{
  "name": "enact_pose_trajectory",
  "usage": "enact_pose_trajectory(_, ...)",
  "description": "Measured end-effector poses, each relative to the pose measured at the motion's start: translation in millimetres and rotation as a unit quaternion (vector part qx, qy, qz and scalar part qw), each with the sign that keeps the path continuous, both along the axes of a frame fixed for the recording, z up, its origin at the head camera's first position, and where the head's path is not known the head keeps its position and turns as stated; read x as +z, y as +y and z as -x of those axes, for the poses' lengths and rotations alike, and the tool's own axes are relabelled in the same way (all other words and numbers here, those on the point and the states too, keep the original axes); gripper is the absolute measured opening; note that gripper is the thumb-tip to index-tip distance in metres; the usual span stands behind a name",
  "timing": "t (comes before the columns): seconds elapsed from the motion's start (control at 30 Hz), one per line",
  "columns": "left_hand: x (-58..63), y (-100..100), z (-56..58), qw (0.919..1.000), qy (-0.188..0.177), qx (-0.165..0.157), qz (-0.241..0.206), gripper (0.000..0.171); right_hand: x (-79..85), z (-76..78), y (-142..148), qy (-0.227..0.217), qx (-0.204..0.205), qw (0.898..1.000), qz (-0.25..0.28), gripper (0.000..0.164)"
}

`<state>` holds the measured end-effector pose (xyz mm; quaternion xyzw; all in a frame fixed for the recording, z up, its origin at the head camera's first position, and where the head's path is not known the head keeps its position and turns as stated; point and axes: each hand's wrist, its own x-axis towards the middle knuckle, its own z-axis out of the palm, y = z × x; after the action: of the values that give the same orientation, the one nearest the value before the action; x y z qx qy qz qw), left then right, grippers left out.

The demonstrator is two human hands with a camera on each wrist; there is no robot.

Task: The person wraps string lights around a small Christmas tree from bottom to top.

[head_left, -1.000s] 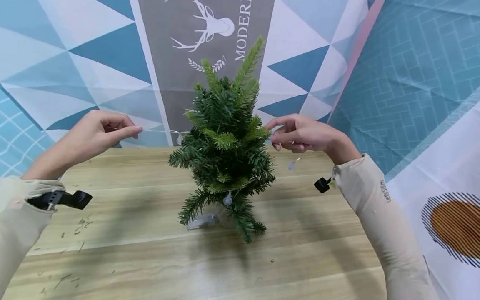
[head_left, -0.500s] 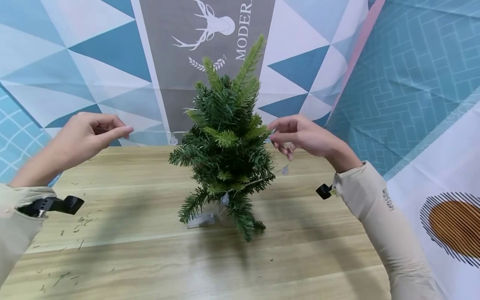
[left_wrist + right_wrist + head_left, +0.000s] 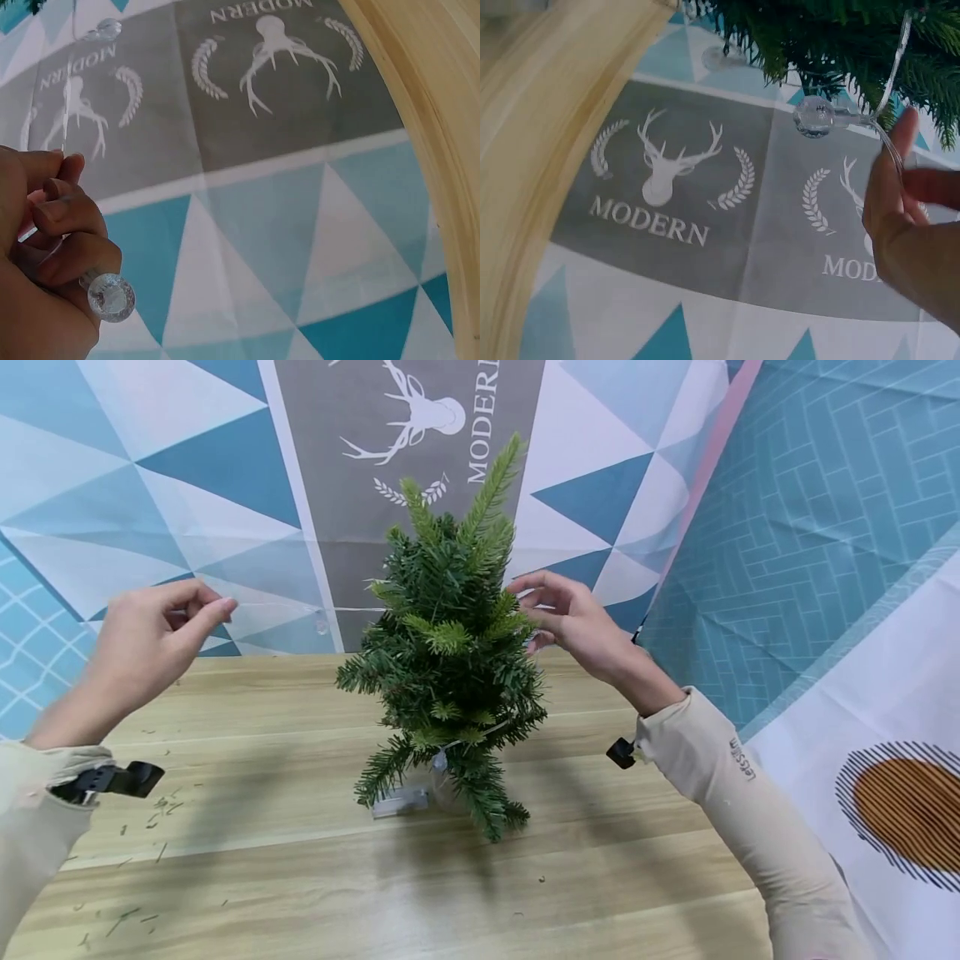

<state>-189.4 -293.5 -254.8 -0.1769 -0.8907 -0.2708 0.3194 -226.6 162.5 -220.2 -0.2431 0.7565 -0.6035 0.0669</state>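
A small artificial Christmas tree [image 3: 450, 677] stands upright on the wooden table. On the left, my left hand [image 3: 153, 639] pinches the clear wire of a string of lights [image 3: 360, 609], drawn out nearly level from the tree. One clear round bulb [image 3: 111, 297] hangs below those fingers in the left wrist view. At the tree's right side, my right hand [image 3: 573, 622] holds the wire between thumb and fingers, close to the branches. A bulb [image 3: 814, 117] sticks out from the wire just beside it in the right wrist view. Another bulb [image 3: 440, 761] hangs at the tree's lower front.
A clear battery box [image 3: 400, 802] lies at the tree's foot, partly under a low branch. Green needle bits [image 3: 161, 810] are scattered on the table [image 3: 300, 877] at left. A patterned cloth [image 3: 217, 468] with a deer print hangs behind the table.
My left hand has moved further left, drawing out the wire with a bulb. My right hand has shifted slightly left and in behind the tree's right side; the bulb dangling below it no longer shows there.
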Motion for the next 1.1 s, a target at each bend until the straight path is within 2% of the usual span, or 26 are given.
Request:
enact_pose_trajectory(0.1,-2.7,-9.2,-4.1,0.9999,-0.006,0.014,0.005,0.020,2.1,-3.1,4.3,-0.035,0.019,0.999,-0.035,0.045)
enact_pose_trajectory(0.17,-4.6,-14.0,-7.5,0.9996,-0.013,0.023,0.009,0.021,3.4,-4.3,8.8,-0.050,0.039,0.997,-0.033,0.049)
enact_pose_trajectory(0.27,-7.5,-19.2,-13.3,0.9987,-0.036,0.034,0.010,0.022,3.8,-5.0,17.7,-0.073,0.076,0.994,0.005,0.046)
enact_pose_trajectory(0.43,-12.1,-23.5,-22.3,0.9963,-0.078,0.035,-0.007,0.021,-1.1,-6.0,34.2,-0.123,0.131,0.980,0.090,0.044)
enact_pose_trajectory(0.6,-16.0,-25.0,-30.4,0.9971,-0.072,0.026,-0.005,0.018,-10.1,-7.8,41.8,-0.148,0.159,0.967,0.132,0.045)
enact_pose_trajectory(0.73,-17.0,-26.3,-39.4,0.9956,-0.086,0.030,-0.017,0.018,-16.3,-10.9,45.0,-0.161,0.165,0.963,0.137,0.048)
enact_pose_trajectory(0.9,-20.1,-30.7,-48.1,0.9933,-0.104,0.038,-0.031,0.018,-21.5,-17.0,50.3,-0.152,0.163,0.967,0.125,0.050)
enact_pose_trajectory(1.1,-31.3,-36.8,-56.9,0.9918,-0.106,0.029,-0.065,0.013,-34.0,-28.3,57.7,-0.096,0.141,0.977,0.131,0.046)
